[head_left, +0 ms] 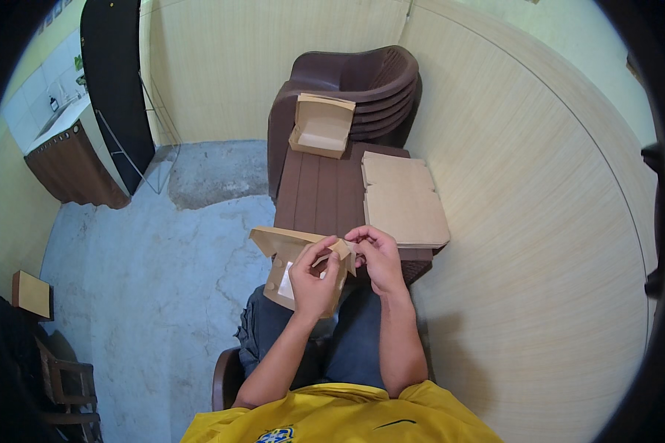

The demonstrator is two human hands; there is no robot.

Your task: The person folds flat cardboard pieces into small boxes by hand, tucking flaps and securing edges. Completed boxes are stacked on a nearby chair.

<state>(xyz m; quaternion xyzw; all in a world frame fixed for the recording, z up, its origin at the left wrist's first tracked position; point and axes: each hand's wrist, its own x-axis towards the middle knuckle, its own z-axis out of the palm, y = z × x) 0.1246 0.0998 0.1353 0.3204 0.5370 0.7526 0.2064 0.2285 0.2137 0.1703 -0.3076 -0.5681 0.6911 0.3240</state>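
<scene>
A partly folded brown cardboard box (281,292) rests over my lap at the near edge of the brown slatted table (314,188). Its lid panel stands raised on the far left side, and a pale patch shows on the inside. With thumb and fingers closed, my left hand (314,280) grips a small flap at the box's right corner. My right hand (377,260) pinches that same corner from the right, its fingertips close to the left ones. The fingers partly hide the exact fold of the flap.
Flat cardboard blanks (405,203) lie stacked on the table's right side. A folded open box (324,125) stands at the far end, before stacked brown chairs (355,74). A pale wall (539,221) closes the right side. At far left is a curtained sink counter (77,159).
</scene>
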